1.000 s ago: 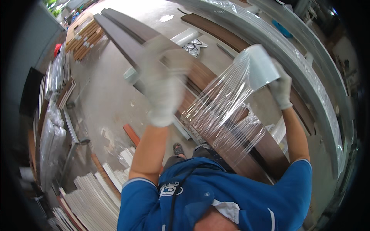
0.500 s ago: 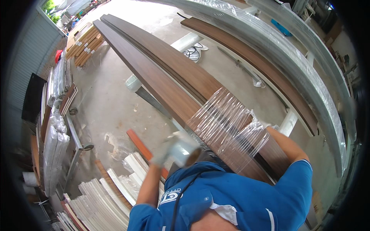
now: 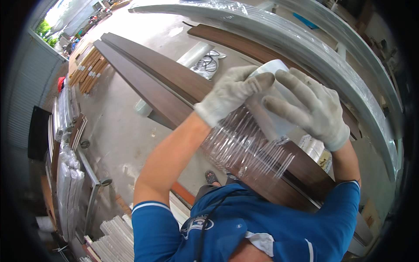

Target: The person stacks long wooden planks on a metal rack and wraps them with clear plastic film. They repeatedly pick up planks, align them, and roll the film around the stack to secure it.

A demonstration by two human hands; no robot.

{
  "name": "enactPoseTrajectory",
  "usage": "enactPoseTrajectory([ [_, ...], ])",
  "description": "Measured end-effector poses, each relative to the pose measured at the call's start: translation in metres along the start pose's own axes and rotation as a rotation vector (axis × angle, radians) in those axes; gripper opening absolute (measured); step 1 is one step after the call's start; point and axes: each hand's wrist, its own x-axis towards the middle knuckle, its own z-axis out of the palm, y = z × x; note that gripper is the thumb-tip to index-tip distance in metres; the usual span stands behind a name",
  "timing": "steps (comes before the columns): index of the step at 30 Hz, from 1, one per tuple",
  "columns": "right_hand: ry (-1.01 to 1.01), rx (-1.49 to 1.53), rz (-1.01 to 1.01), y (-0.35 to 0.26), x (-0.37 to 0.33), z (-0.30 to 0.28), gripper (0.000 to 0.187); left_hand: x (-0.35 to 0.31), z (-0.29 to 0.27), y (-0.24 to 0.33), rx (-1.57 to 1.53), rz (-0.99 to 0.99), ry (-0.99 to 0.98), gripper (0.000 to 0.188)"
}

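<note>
A roll of clear stretch film (image 3: 279, 120) is raised above long brown boards (image 3: 174, 102), its pale end pointing away from me. My left hand (image 3: 233, 91), in a grey-white work glove, is closed on the roll's left side with the thumb along it. On the other side my right hand (image 3: 316, 107), gloved too, has its fingers spread across the roll; the palm's contact is hidden. Under the hands, a band of stretch film (image 3: 238, 142) wraps the boards, crinkled and shiny.
Film-wrapped long pieces (image 3: 262, 24) curve along the far right, beside another brown board (image 3: 227, 39). Stacked white strips (image 3: 115, 238) lie at lower left. A metal trolley frame (image 3: 91, 179) and wrapped bundles (image 3: 70, 187) stand left. A sandalled foot (image 3: 211, 177) shows below the boards.
My left hand has carried the film roll from the boards' near left side up over them. My right hand has left the boards' right edge and come up to the roll.
</note>
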Motion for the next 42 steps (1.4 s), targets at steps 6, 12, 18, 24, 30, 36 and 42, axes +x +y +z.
enactPoseTrajectory([
  [6,-0.078,-0.11,-0.074,0.021,-0.004,0.025,0.05,-0.017,-0.006,-0.018,0.664,0.299,0.255,0.074],
  [12,-0.336,-0.149,-0.248,0.045,-0.011,0.035,0.059,-0.036,-0.014,-0.04,1.019,0.212,-0.007,0.044],
  [18,-0.753,0.039,-0.212,0.025,-0.036,0.105,0.043,-0.04,-0.009,-0.047,1.178,0.251,-0.196,0.023],
  [24,-0.882,0.178,0.034,0.0,-0.053,0.191,0.025,-0.038,-0.008,-0.05,1.131,0.351,-0.145,0.03],
  [30,-1.264,0.145,0.202,0.004,-0.134,0.235,0.023,-0.037,-0.005,-0.044,1.155,0.34,-0.158,0.031],
  [36,-0.853,0.03,0.763,0.058,-0.192,0.078,0.033,-0.035,0.006,-0.036,1.375,0.238,-0.288,0.036],
  [42,0.046,0.249,1.323,-0.032,-0.174,-0.11,0.051,-0.034,0.004,-0.054,1.263,0.405,-0.216,0.028],
])
